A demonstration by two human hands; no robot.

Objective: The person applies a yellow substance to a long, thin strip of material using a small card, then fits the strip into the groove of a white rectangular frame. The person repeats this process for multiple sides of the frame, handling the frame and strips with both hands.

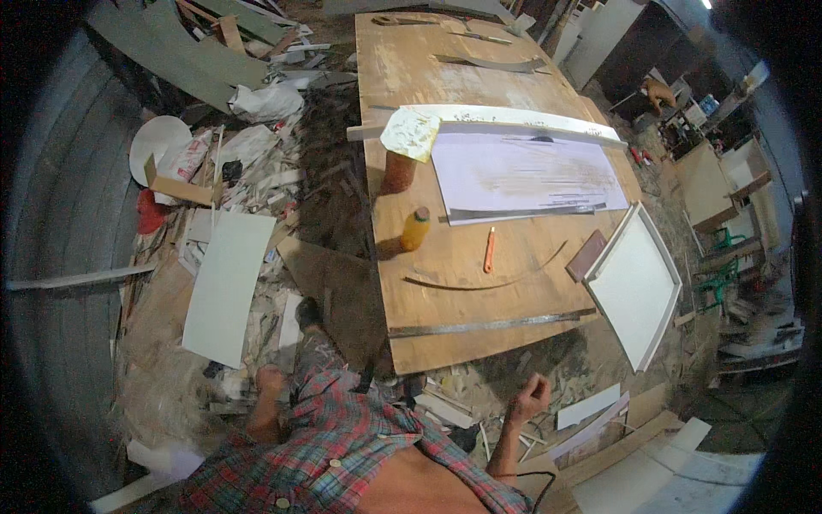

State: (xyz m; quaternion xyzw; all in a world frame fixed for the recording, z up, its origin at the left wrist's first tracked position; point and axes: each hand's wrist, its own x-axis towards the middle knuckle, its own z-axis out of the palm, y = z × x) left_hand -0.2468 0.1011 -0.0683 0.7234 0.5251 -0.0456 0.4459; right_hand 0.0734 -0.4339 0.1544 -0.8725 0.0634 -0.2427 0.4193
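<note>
My left hand (271, 382) hangs low beside my plaid shirt, over the scrap-strewn floor near a pale rectangular board (229, 289). It is small and blurred, and its fingers do not show clearly. Off the table's near right corner, my right hand (533, 397) is raised with its fingers curled in; nothing shows in it. On the wooden table (462, 343) lie an orange-handled utility knife (489, 251), a thin curved dark strip (488, 285) and a lilac-white sheet (527, 176) with dark strips on it. A yellow bottle (415, 229) stands at the left.
A brown container (397, 174) topped by a pale square piece stands near the table's left edge. A white shallow tray-like panel (635, 287) leans at the right corner. Offcuts and debris cover the floor on both sides. Green chairs (722, 276) stand farther right.
</note>
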